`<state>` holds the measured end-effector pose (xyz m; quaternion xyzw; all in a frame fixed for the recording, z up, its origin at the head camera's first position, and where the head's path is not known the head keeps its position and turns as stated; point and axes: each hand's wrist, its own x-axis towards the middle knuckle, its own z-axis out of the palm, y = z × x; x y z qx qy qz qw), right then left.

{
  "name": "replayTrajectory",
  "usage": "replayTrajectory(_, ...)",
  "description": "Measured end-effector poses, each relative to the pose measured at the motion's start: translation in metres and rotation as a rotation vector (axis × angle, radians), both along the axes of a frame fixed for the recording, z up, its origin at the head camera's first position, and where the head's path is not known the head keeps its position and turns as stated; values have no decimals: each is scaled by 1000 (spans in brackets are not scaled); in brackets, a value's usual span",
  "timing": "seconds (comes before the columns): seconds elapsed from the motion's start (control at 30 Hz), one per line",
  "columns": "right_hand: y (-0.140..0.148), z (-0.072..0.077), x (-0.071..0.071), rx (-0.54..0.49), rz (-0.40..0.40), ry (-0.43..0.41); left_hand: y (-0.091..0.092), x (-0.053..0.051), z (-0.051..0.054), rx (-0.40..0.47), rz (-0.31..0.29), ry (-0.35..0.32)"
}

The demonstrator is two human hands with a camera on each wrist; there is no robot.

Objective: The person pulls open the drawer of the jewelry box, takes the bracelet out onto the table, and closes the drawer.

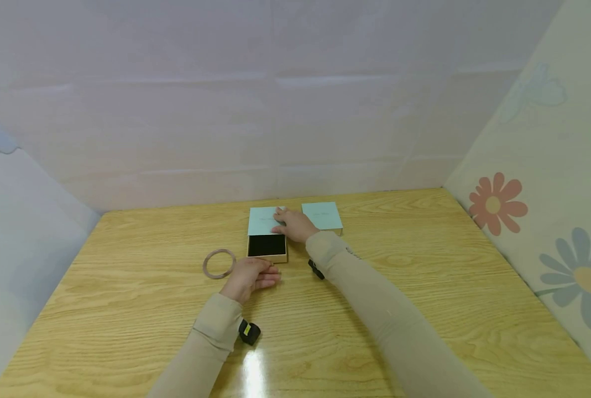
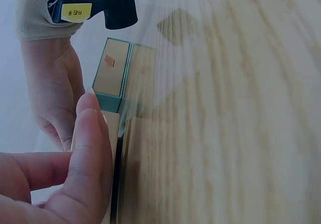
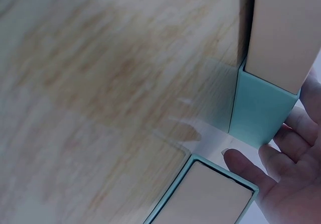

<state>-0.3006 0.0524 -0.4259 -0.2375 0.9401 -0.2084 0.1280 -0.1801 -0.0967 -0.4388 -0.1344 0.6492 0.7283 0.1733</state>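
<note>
**Drawer and sleeve line up near to far, a hand at each end**

From my head view, the jewellery box sits ahead on the wood-grain table (image 1: 439, 265), its pale-blue sleeve (image 1: 261, 218) at the far end and its black-lined drawer (image 1: 267, 258) sticking out on the near side. I judge that the drawer's sliding axis runs near to far.

My left hand (image 1: 249, 276) is nearer the drawer, its fingers at the near wall; I cannot tell whether it pinches that wall. My right hand (image 1: 297, 224) rests on the right part of the sleeve from above, fingers loosely extended, thumb apart.

The pinkish bangle (image 1: 205, 266) lies flat, left of the drawer and just beside my left hand. A second pale-blue box (image 1: 322, 214) sits to the right, apart from the sleeve.
</note>
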Motion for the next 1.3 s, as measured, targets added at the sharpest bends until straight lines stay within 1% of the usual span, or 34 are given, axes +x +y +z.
replayTrajectory(0.23, 0, 0, 0, -6, -1, 1, 1, -1, 1, 6, 4, 2)
replayTrajectory(0.43, 0, 1, 1, -16, -6, -5, 2, -4, -1, -2, 20, 19)
replayTrajectory(0.6, 1, 1, 2, -10, 1, 3, 3, -5, -2, -1, 32, 16)
replayTrajectory(0.9, 0, 2, 3, -15, -11, -5, 4, -7, -3, -2, 37, 12)
replayTrajectory(1.3, 0, 2, 1, -15, -6, 3, 4, -8, -1, -8, 38, 11)
